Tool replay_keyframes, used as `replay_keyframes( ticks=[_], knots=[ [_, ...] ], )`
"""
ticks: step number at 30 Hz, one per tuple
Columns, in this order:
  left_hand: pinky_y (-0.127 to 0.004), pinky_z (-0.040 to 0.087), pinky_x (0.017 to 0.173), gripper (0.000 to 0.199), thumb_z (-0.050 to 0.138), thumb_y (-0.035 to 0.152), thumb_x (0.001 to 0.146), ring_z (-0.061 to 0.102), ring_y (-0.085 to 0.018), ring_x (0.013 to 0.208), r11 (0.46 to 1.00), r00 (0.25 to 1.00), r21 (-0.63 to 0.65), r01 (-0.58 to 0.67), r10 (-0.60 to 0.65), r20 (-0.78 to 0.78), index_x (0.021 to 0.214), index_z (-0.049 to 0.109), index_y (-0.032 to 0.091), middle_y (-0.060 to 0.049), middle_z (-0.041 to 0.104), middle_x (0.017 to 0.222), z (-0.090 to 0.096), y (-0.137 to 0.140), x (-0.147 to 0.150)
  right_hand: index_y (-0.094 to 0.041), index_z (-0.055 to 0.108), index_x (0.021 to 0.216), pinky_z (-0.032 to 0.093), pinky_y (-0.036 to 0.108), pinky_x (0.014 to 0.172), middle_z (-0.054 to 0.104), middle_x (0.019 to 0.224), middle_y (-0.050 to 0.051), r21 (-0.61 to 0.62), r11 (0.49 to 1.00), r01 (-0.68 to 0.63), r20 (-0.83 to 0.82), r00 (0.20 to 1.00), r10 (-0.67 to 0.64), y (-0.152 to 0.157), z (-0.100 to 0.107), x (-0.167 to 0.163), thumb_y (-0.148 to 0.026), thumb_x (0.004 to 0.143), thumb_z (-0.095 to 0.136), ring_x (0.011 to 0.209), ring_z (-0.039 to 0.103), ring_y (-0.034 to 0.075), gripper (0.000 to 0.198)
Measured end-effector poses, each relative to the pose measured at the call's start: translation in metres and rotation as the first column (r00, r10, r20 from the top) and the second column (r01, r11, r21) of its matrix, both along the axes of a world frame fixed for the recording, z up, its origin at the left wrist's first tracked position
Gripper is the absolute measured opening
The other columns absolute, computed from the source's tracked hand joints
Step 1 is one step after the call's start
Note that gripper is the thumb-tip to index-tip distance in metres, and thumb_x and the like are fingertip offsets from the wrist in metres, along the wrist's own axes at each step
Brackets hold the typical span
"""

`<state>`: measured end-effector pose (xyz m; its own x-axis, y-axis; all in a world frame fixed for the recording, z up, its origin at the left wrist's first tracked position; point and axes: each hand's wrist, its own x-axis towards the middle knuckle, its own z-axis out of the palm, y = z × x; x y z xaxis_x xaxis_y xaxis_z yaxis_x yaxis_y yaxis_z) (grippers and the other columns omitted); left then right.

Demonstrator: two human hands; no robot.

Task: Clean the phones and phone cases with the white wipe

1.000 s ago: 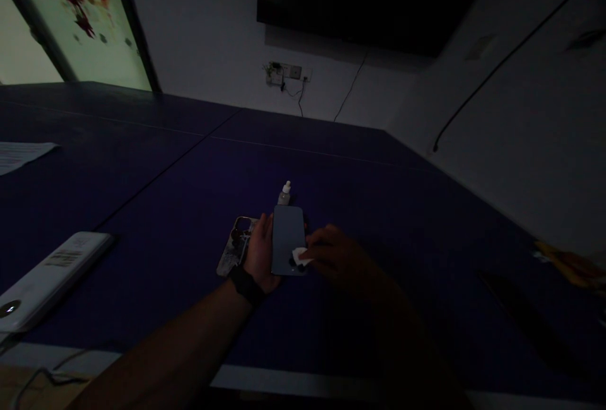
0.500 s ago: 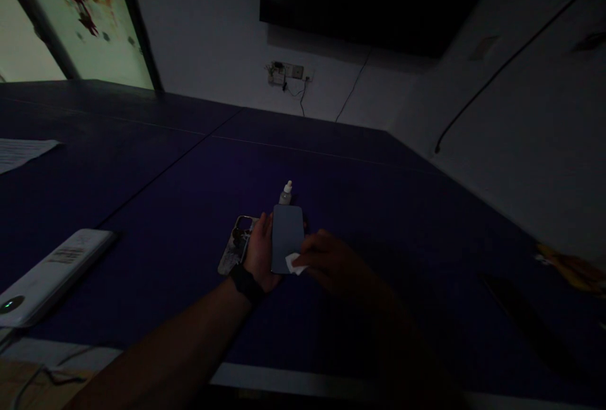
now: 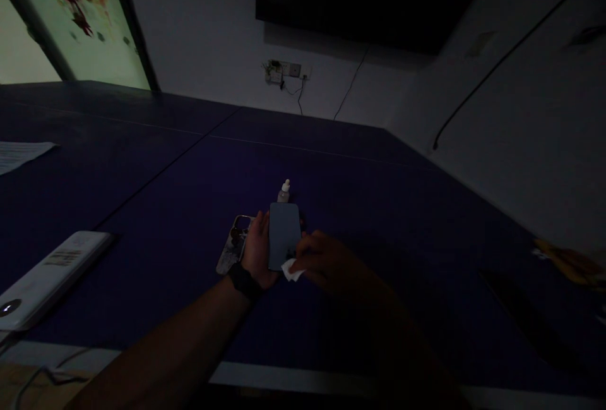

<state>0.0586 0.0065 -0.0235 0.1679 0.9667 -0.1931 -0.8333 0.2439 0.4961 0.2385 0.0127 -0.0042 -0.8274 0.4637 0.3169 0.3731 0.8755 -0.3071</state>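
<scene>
A smartphone (image 3: 285, 233) rests in my left hand (image 3: 257, 252), whose fingers wrap its edges from beneath. The dark screen faces up and shows a small reflection low on the right. My right hand (image 3: 319, 259) pinches a small white wipe (image 3: 292, 271) at the phone's lower edge. Just left of my left hand lies a phone case (image 3: 231, 252) with a greyish pattern, partly covered by my fingers. Beyond the phone's top end stands a small dropper bottle (image 3: 283, 194) with a white cap; its lower part is hidden.
A long white device (image 3: 54, 277) with cables lies on the blue table (image 3: 199, 182) at the left. Papers (image 3: 23, 155) lie farther back. A dark flat object (image 3: 523, 315) and a yellowish item (image 3: 568, 263) are at the right. The room is dim.
My right hand has drawn the wipe slightly down and left, from the screen's lower part to the phone's bottom edge. The whole view has shifted slightly.
</scene>
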Motion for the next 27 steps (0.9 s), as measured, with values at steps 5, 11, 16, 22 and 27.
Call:
replay_keyframes(
  ticks=[5, 11, 16, 22, 27],
  knots=[
    [-0.043, 0.059, 0.082, 0.05, 0.04, 0.056, 0.101, 0.073, -0.028, 0.091, 1.0, 1.0, -0.008, 0.002, -0.002, -0.009, 0.126, 0.061, 0.018, -0.014, 0.073, 0.11, -0.005, 0.001, -0.002, -0.023, 0.074, 0.103, 0.05, 0.037, 0.092, 0.066, 0.107, 0.007, -0.084, 0.993, 0.077, -0.045, 0.996, -0.081, 0.003, 0.001, 0.009, -0.019, 0.097, 0.059, 0.104, 0.06, 0.02, 0.016],
    [-0.049, 0.059, 0.074, 0.056, 0.039, 0.061, 0.099, 0.073, -0.03, 0.087, 0.985, 0.985, 0.004, 0.175, -0.175, -0.01, 0.136, 0.055, 0.021, -0.016, 0.071, 0.111, -0.005, 0.0, -0.01, -0.019, 0.069, 0.091, 0.049, 0.031, 0.08, 0.065, 0.095, 0.005, -0.138, 0.949, 0.283, -0.099, 0.95, -0.298, 0.019, 0.001, 0.02, -0.029, 0.1, 0.053, 0.088, 0.061, 0.018, 0.02],
    [-0.051, 0.06, 0.07, 0.062, 0.04, 0.064, 0.098, 0.073, -0.031, 0.089, 0.898, 0.899, 0.043, 0.438, -0.435, -0.053, 0.146, 0.045, 0.026, -0.017, 0.069, 0.116, -0.002, -0.001, -0.019, -0.017, 0.068, 0.088, 0.048, 0.038, 0.08, 0.068, 0.091, 0.01, 0.013, 0.759, 0.65, 0.279, 0.727, -0.628, 0.032, -0.005, 0.045, -0.027, 0.097, 0.052, 0.086, 0.064, 0.024, 0.021],
    [-0.054, 0.059, 0.07, 0.071, 0.041, 0.073, 0.094, 0.075, -0.033, 0.081, 0.696, 0.689, -0.021, 0.718, -0.714, -0.123, 0.149, 0.04, 0.028, -0.016, 0.072, 0.112, -0.003, 0.0, -0.026, -0.022, 0.051, 0.143, 0.04, 0.053, 0.105, 0.055, 0.145, 0.016, 0.149, 0.889, 0.433, 0.194, 0.868, -0.456, 0.007, 0.02, 0.036, -0.032, 0.086, 0.071, 0.131, 0.053, 0.034, 0.061],
    [-0.05, 0.057, 0.08, 0.075, 0.039, 0.076, 0.092, 0.076, -0.035, 0.087, 0.644, 0.639, -0.027, 0.764, -0.762, -0.105, 0.141, 0.054, 0.021, -0.016, 0.075, 0.107, -0.005, -0.004, -0.024, -0.018, 0.044, 0.148, 0.044, 0.044, 0.105, 0.059, 0.141, 0.015, -0.02, 1.0, 0.022, 0.239, 0.971, -0.017, -0.02, 0.036, -0.006, -0.031, 0.069, 0.09, 0.129, 0.056, 0.029, 0.092]
  ],
)
